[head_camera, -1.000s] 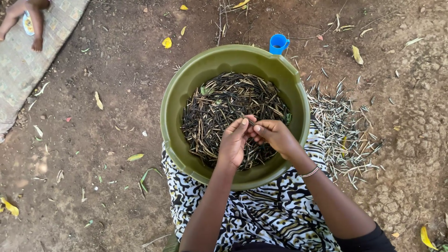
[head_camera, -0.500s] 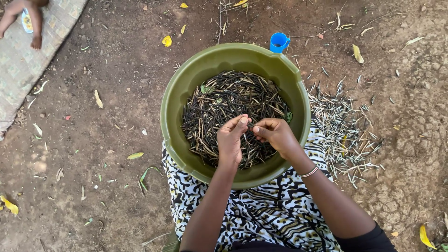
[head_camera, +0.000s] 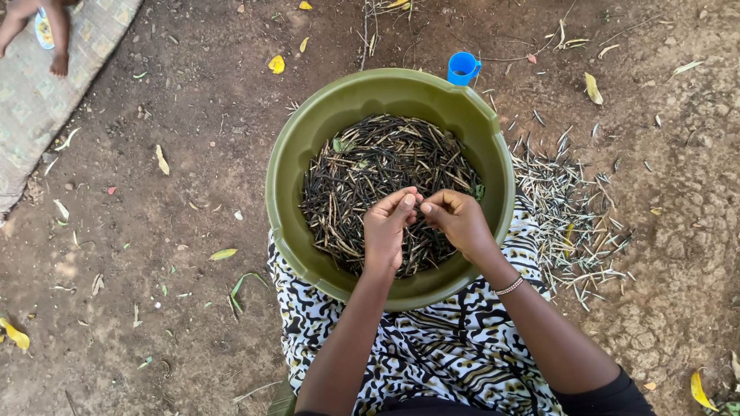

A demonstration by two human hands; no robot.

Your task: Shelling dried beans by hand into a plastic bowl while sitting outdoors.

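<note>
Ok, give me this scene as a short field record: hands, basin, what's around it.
left hand: fingertips pinching a thin dark pod over the basin
right hand: fingertips meeting the left's on that pod
basin: round, olive green, holding dark dried pods
pale pods: scattered on dirt beside basin
blue cup: behind basin
lap cloth: black-and-white patterned

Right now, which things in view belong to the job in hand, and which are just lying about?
In use:
- left hand and right hand, fingertips together on a pod
- dark dry pods
- green basin holding them
- pale emptied pods heaped on the ground to the right

Lying about:
- blue cup
- yellow leaves
- woven mat
</note>
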